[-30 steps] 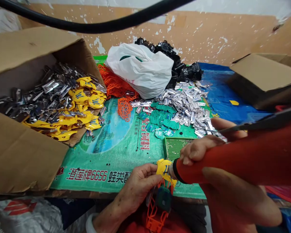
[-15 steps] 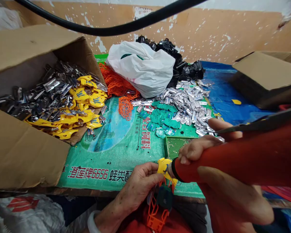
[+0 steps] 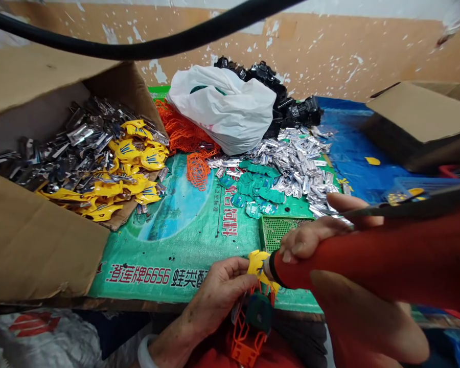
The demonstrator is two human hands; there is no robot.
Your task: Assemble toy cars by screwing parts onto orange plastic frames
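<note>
Left hand: your left hand is pinched, thumb and finger clamped on the left edge of the yellow piece.
Yellow piece: right at your left fingertips, held near the front edge of the green printed sheet, so no need to hunt for it.
Right hand: your right hand is wrapped round the red tool, fingertips closed over the top of the barrel, just behind the black collar.
Metal nose: pokes out ahead of your right fingers and sits at the face of the yellow piece. Can't see the very tip from up here, so I can't swear how well it's seated.
Orange frame: the orange frame hangs below your left fingertips, toward your lap, with a dark green block between its bars.
Step in hand: looks to me like working the tool on the yellow piece, one hand steadying, the other bringing the nose in.
Next move: I'd say it calls for a firm left pinch and the nose lined up straight. Your left fingertips are awfully near it, so a slip could nick you, imo.
Green tray: just beyond your right fingertips is the green tray.
Yellow heap: well off to the left of your left fingers, the yellow heap spills at the mouth of the cardboard box.
</note>
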